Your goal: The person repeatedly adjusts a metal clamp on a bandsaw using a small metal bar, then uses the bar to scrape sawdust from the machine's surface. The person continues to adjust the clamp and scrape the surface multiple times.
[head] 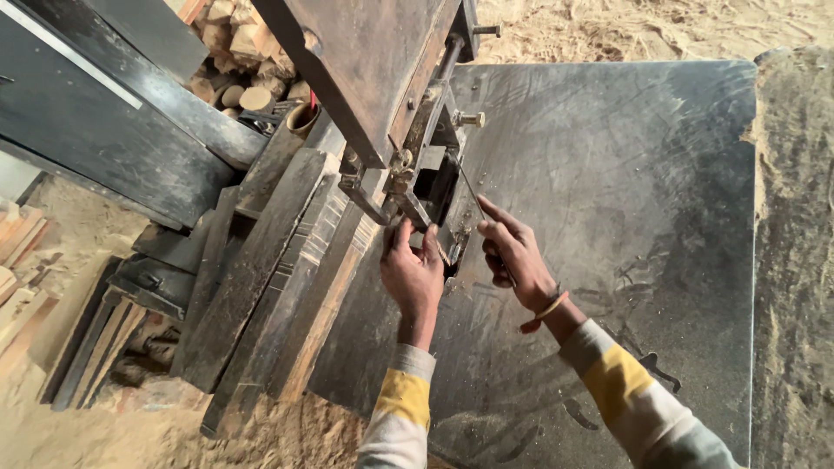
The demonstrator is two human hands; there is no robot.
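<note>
Bench [625, 217] first: a broad dark steel plate, dusted with sawdust, spreads under my arms, and sand and sawdust [660, 26] lie beyond its far edge. Off its left side, dark planks [261, 287] lean in a row, with a heap of cut wood blocks [243, 52] further back. Over the bench hangs the saw's rusty upper housing [365, 61], and below it sits the blade guide [426, 174], a cluster of brackets and a bolt [469, 119], through which the thin blade [469, 195] runs down to the bench.

I judge the step in hand to be setting or checking that guide at the blade, not cutting: no wood lies at the blade. The next move, as I read it, calls for small, careful finger work right beside the teeth, keeping skin off the edge.

My left hand [413, 269] reaches up under the guide, fingers curled around its lower bracket, gripping it. My right hand [512, 252] is beside it, index finger stretched out and touching the blade or the guide's edge, other fingers folded loosely; I cannot tell whether it pinches anything. The two hands are near each other, not touching.
</note>
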